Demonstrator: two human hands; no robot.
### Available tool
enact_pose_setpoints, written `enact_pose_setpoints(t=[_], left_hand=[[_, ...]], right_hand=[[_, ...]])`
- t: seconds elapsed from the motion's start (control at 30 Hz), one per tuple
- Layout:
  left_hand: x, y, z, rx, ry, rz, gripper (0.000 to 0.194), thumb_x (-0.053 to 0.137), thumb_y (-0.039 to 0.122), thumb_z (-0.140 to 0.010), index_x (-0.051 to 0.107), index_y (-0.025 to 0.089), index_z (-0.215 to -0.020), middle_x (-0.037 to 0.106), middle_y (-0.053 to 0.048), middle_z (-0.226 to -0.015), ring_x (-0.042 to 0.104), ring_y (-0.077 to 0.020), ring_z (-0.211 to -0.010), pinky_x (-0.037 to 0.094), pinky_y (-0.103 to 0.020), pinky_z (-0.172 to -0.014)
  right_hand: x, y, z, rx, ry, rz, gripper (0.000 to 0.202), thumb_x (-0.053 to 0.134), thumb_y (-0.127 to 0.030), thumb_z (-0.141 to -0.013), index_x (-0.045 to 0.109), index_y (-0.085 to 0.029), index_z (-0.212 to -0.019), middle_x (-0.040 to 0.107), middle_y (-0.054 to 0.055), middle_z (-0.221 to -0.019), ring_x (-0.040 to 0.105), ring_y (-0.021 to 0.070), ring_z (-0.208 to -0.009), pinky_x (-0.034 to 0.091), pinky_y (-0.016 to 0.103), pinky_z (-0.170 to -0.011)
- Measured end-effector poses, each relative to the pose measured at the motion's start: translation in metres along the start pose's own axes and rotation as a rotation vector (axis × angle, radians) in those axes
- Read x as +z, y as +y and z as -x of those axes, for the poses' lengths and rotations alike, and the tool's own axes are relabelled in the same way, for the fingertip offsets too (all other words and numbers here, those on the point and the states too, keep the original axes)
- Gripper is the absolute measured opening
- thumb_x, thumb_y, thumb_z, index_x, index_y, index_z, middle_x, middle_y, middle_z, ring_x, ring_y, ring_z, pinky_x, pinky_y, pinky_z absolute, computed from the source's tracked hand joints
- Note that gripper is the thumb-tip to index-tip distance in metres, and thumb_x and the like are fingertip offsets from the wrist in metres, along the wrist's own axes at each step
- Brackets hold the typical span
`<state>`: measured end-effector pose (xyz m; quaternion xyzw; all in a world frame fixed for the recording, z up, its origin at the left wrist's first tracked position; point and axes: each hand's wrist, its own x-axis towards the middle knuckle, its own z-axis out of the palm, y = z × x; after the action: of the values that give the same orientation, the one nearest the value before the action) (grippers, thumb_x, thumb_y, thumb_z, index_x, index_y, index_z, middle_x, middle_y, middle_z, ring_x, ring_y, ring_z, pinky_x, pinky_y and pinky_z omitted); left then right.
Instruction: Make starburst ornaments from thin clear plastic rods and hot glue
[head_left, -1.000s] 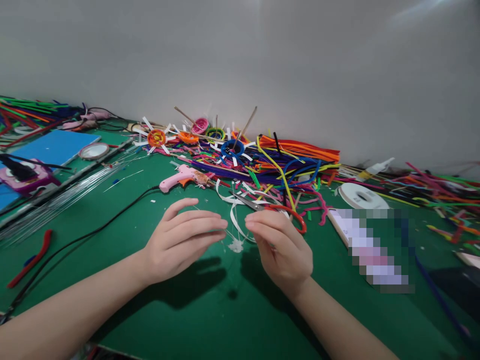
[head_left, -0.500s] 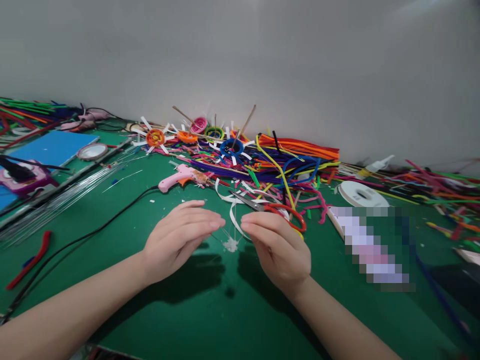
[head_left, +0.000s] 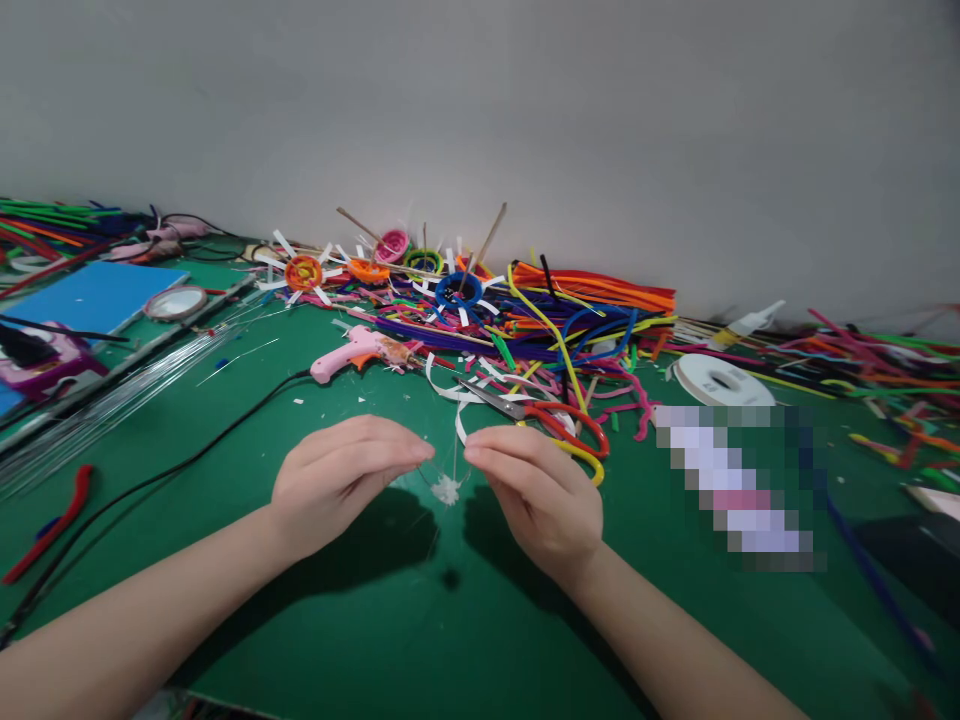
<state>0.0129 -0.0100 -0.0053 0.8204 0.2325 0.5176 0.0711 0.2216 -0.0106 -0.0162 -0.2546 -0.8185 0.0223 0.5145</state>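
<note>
Dial is centred on the clear lump [head_left: 445, 490], with 12 towards the wall [head_left: 480, 120]. The lump, probably set glue with thin strands [head_left: 454, 440] sticking out, is held up over the green counter [head_left: 450, 660] between the hands; its small shadow is cast apart from it, at 6 o'clock. Left hand [head_left: 341, 490] at 9, right hand [head_left: 544, 500] at 3, both narrowed to a pinch, strands apparently gripped at the fingertips. Thumbs are hidden, so exact finger placement cannot be told.

Step is judged to be spreading or straightening of the strands. Best done one strand at a time: each should be pinched near the lump and bent gently, not tugged, as the joint could be pulled loose. Pull from 9 and 3 should be evenly matched so the lump is not twisted. Strands are barely visible against the green, so grip is better checked by feel.

Pink glue gun [head_left: 358, 350] is laid at 11; its nozzle should be avoided in case it is hot. Scissors [head_left: 517, 409] are lying at 1, just beyond the right fingers, and a white strip [head_left: 460, 425] at 12; snagging on either should be avoided.
</note>
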Motion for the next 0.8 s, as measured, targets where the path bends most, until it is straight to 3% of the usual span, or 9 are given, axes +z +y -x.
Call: enact_pose_setpoints(t=[0.4,0.6,0.8], left_hand=[[-0.0038,-0.0042,0.0010,0.002,-0.040,-0.023,0.019,0.052,0.002,-0.084,0.059,0.018,-0.093,0.071,-0.006,-0.095,0.067,-0.0141,-0.092,0.058,-0.027,-0.078],[-0.0040,-0.0021,-0.0046,0.076,-0.075,-0.028,0.006,0.062,0.015,-0.083,0.060,0.016,-0.089,0.068,-0.007,-0.089,0.065,-0.0138,-0.085,0.057,-0.026,-0.072],[-0.0049,-0.0030,-0.0034,0.082,-0.084,0.021,0.021,0.064,0.030,-0.082,0.057,0.015,-0.096,0.066,-0.008,-0.088,0.063,-0.0145,-0.084,0.056,-0.027,-0.072]], right_hand=[[0.0021,-0.0009,-0.0007,0.030,0.026,0.003,0.032,0.054,-0.002,-0.083,0.064,-0.021,-0.106,0.069,0.006,-0.096,0.065,0.0155,-0.088,0.057,0.030,-0.074],[0.0023,0.0008,-0.0025,0.033,0.064,0.003,0.033,0.058,0.003,-0.079,0.065,-0.019,-0.102,0.068,0.007,-0.093,0.064,0.0154,-0.086,0.055,0.030,-0.074],[0.0017,-0.0003,-0.0010,0.036,0.020,-0.029,0.031,0.056,0.002,-0.081,0.065,-0.018,-0.103,0.068,0.008,-0.094,0.064,0.0156,-0.088,0.056,0.029,-0.073]])
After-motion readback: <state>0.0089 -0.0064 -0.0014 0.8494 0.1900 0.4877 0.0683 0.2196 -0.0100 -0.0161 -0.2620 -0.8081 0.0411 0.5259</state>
